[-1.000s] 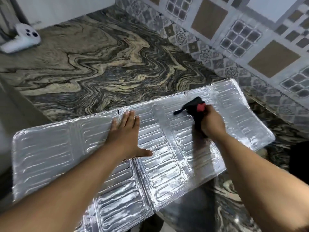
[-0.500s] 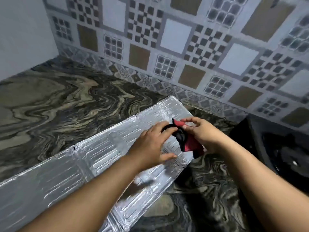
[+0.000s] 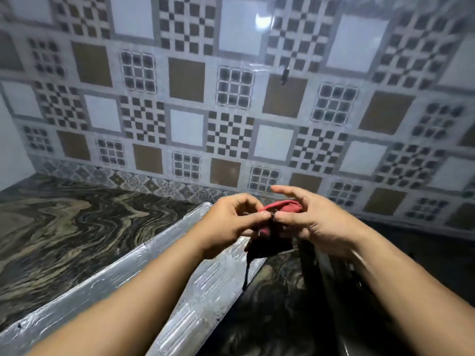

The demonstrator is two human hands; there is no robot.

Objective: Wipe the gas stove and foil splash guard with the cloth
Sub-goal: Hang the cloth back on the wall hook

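The red-and-black cloth (image 3: 272,228) hung bunched, pinched by your left hand (image 3: 231,224) and right hand (image 3: 316,224); earlier it was lower, nearer the foil splash guard (image 3: 213,286).

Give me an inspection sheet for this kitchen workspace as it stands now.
Surface: dark swirled stone counter.
Job's things: foil splash guard lies flat on the counter; red and black cloth held above its end; gas stove only partly visible, dark and blurred, at right.
Clutter: nothing seen.
Hands: left hand and right hand both pinch the cloth.
Cables: nothing seen.
Surroundings: patterned tile wall behind.
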